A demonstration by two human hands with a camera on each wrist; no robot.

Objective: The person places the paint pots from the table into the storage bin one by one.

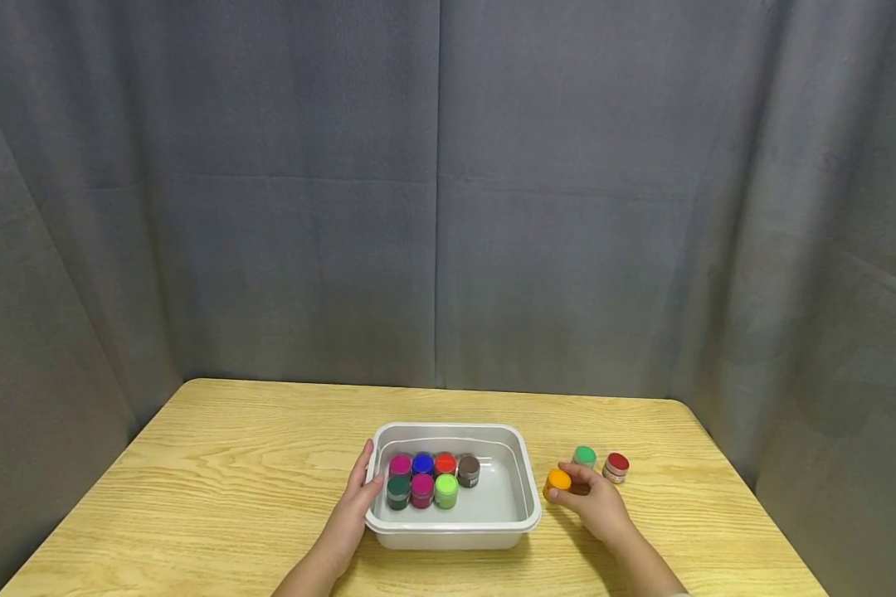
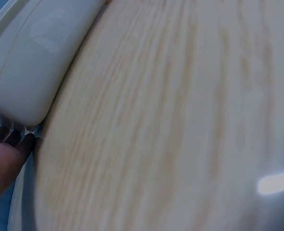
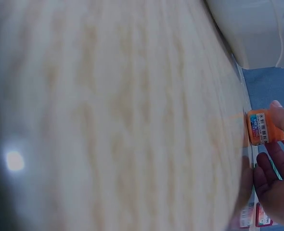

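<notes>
A white plastic basin (image 1: 493, 527) stands on the table, with several small paint jars grouped toward its left side, among them a blue-lidded jar (image 1: 422, 463) and a light green one (image 1: 445, 489). My left hand (image 1: 357, 502) holds the basin's left rim, the thumb over the edge and the fingers along the outer wall. To the right of the basin, my right hand (image 1: 596, 500) pinches an orange paint jar (image 1: 558, 480) between thumb and fingers. The right wrist view shows a printed label on that orange jar (image 3: 258, 128). Its lid faces up in the head view.
Just beyond my right hand stand a green-lidded jar (image 1: 585, 455), partly hidden by the fingers, and a red-lidded jar (image 1: 617, 466). The wooden table (image 1: 269, 448) spreads around the basin. Grey curtains (image 1: 306, 249) hang behind and at both sides.
</notes>
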